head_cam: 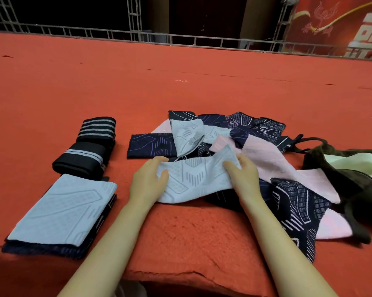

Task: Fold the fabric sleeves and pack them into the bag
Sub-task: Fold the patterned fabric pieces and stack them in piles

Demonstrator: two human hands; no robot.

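Left hand (147, 181) and right hand (241, 174) each pinch an end of a pale blue sleeve (193, 179) over the red surface (180, 232). Loose sleeves (255, 133) lie behind; the bag (341, 179) sits right, a folded stack (60, 211) left

I see the folded pale-blue patterned fabric sleeve (63, 209) left, rolled black striped bands (88, 146) behind it. Loose heap of navy, pink and pale sleeves (234, 133) centre; dark olive drawstring cloth bag (352, 181) right of it.

Red felt table (180, 82), metal truss (135, 20), red banner (339, 26) behind.
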